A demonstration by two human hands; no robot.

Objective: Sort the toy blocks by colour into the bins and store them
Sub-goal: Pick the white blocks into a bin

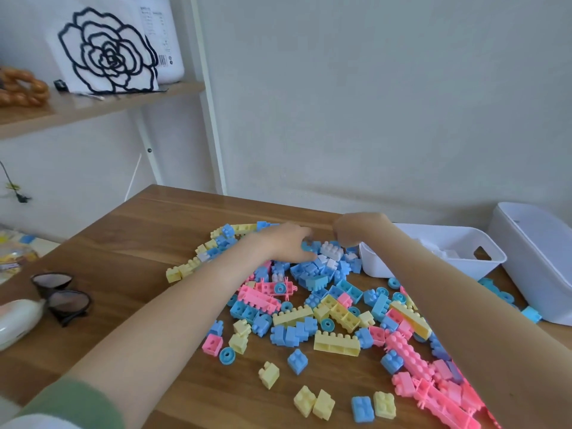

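Wooden table [139, 236]; white block [331, 251] between left hand [286, 243], right hand [359, 229]

Two bare arms, both stretched forward, hands close together.
Entry one, left hand [286, 243]: back up, fingers bent down, pointing toward the right hand [356, 232]; grip not discernible. Entry two, right hand: knuckles up, wrist flexed, fingers curled under, tips hidden. The left forearm [185, 311] is bare, with a green sleeve [80, 404] at its near end. The right forearm [448, 292] is bare and leaves the view at lower right.
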